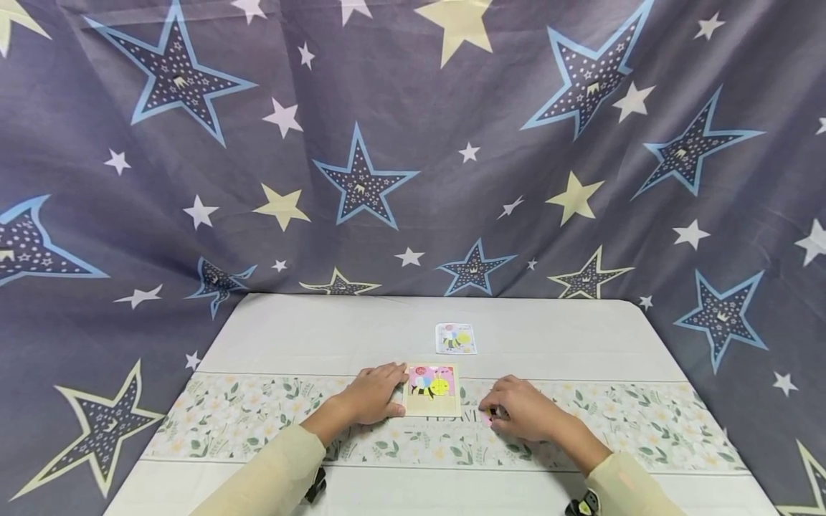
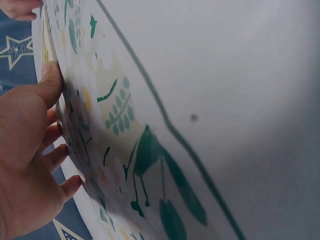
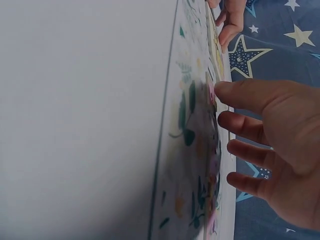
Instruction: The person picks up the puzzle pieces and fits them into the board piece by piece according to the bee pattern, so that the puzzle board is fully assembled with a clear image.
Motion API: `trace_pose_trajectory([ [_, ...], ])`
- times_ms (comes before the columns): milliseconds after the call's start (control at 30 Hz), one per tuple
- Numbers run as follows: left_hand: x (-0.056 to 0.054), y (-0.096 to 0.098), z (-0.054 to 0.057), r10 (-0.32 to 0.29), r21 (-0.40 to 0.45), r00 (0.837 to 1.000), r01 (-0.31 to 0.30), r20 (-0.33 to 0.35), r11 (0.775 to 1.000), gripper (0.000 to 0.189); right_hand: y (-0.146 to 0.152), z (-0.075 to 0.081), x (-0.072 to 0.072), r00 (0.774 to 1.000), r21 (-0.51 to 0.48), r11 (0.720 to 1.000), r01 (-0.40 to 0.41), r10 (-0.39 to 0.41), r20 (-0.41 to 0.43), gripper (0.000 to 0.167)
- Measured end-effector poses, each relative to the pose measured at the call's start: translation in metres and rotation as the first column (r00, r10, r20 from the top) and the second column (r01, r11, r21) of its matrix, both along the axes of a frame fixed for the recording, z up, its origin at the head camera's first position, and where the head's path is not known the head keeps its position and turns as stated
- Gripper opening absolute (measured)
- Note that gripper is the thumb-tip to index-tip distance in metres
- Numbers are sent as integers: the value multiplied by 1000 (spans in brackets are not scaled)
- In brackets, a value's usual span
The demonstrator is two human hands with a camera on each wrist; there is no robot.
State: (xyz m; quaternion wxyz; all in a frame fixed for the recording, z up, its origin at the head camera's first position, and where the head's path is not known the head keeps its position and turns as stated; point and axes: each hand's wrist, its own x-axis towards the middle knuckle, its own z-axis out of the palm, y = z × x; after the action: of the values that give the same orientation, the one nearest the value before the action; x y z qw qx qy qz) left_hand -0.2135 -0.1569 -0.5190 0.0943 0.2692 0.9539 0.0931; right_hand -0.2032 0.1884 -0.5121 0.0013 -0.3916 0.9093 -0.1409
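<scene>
A wooden puzzle board point(image 1: 432, 408) with a partly filled bee picture lies on the table. My left hand point(image 1: 376, 393) rests along its left edge, fingertips and thumb touching the border. In the left wrist view, that hand's fingers point(image 2: 59, 156) are loosely extended at the tabletop. To the right of the board, my right hand point(image 1: 524, 408) pinches a small pink and dark puzzle piece point(image 1: 487, 418). From the right wrist, the thumb meets the piece's pink edge point(image 3: 211, 93); the index fingertip is hidden there.
Beyond the board lies a picture card point(image 1: 455, 339) with a similar bee. A white table cover point(image 1: 335, 333) carries a floral band point(image 1: 619, 416) across its middle. Behind the table hangs a dark starry curtain point(image 1: 413, 93).
</scene>
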Motion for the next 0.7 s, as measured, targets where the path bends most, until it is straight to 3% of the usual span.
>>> trace_pose_trajectory([
  [700,1,0,1,5,0,1000,-5,6,1000,70,-1,-6,1,1000,17,1000,24,-24,16,21],
])
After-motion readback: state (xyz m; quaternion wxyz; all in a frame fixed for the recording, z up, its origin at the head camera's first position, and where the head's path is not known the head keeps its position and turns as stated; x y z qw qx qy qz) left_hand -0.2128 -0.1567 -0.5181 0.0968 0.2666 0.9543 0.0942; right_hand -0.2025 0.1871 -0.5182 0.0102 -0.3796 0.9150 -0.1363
